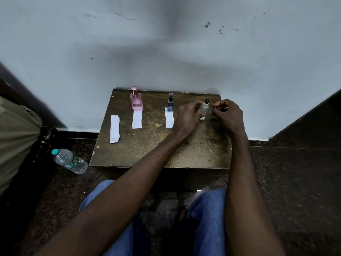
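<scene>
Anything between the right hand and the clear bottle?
Nothing visible. The right hand sits just right of the clear bottle, with only bare table between them. The left hand holds the bottle's other side.

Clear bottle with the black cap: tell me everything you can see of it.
The small clear glass-like bottle has a round black cap fitted on top. It is roughly upright at the back right of the worn brown wooden table. The left hand holds its left side; the curled right hand is close beside it.
</scene>
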